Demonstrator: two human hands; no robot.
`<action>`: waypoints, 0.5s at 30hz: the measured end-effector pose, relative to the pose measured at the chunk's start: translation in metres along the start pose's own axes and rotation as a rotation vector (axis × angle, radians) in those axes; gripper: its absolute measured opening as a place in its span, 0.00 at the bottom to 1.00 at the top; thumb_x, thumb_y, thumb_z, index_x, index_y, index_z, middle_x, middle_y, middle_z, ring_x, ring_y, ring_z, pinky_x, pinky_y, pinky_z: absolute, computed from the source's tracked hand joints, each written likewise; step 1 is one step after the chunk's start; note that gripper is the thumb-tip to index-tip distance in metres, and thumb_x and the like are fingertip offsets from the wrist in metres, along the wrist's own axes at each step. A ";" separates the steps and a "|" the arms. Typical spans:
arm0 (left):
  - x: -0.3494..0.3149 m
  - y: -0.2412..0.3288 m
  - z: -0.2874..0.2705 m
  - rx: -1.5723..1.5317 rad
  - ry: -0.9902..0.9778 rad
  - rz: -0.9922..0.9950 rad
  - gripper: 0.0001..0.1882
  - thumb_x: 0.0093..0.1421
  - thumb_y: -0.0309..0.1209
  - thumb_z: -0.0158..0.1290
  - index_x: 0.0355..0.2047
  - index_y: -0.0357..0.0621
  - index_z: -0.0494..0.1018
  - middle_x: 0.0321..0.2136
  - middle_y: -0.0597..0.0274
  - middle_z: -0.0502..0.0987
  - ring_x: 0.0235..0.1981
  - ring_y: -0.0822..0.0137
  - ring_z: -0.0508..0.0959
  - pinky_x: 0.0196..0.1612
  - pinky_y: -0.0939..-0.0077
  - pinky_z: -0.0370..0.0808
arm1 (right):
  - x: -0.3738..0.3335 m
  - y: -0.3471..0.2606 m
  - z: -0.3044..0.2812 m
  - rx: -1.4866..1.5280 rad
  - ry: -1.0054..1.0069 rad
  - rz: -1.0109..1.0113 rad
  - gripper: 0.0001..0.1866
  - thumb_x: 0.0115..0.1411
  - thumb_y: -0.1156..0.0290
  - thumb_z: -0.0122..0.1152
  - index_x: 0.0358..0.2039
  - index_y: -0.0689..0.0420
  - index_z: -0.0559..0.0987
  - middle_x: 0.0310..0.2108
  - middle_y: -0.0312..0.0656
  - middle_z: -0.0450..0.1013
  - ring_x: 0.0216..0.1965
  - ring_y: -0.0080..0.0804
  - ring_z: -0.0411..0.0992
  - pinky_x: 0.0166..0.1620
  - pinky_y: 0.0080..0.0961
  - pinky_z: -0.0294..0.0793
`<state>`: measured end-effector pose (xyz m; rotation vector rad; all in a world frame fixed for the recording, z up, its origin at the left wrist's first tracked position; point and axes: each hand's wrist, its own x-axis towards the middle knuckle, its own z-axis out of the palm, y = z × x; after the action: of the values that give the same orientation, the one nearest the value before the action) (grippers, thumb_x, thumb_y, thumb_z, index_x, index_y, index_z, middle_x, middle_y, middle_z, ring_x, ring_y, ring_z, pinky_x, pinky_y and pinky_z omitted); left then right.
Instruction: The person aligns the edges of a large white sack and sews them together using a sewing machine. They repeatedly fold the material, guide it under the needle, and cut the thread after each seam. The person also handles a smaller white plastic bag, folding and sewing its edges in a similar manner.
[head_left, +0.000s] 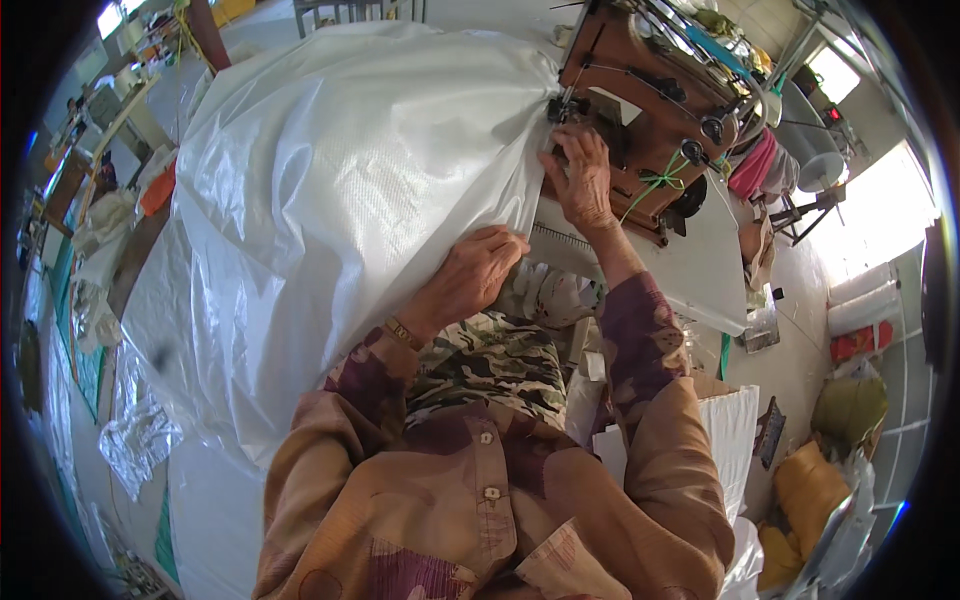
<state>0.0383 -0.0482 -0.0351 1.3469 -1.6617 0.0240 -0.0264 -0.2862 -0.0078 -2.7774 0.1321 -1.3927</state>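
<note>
A large white woven plastic sheet (pixel 350 150) spreads across the left and middle of the work surface, its gathered right edge running up to a brown sewing machine (pixel 640 100). My left hand (pixel 470 268) is closed on the near part of that edge, fingers curled into it. Higher up, my right hand (pixel 585 175) reaches to the dark presser foot (pixel 562 108). Its fingers are bent and its thumb stands apart, the tips by the edge of the sheet. The needle cannot be made out.
Green string (pixel 660 180) is tied on the machine. A pale table panel (pixel 700 270) lies right of my right arm. A white box (pixel 730 430) stands at lower right, near yellow-brown bags (pixel 808 485). Crumpled clear plastic (pixel 138 430) lies at left. A chair (pixel 355 10) stands at the back.
</note>
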 end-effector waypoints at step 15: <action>0.032 -0.008 -0.001 0.162 -0.037 -0.002 0.07 0.63 0.18 0.49 0.41 0.40 0.72 0.40 0.53 0.78 0.46 0.48 0.78 0.49 0.58 0.76 | -0.016 0.003 0.013 -0.278 0.077 -0.002 0.21 0.56 0.68 0.61 0.52 0.49 0.74 0.53 0.31 0.71 0.58 0.32 0.66 0.62 0.48 0.57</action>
<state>0.0469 -0.0748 -0.0173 1.4780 -1.7194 0.1358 -0.0259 -0.2883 -0.0283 -2.9391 0.3512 -1.5951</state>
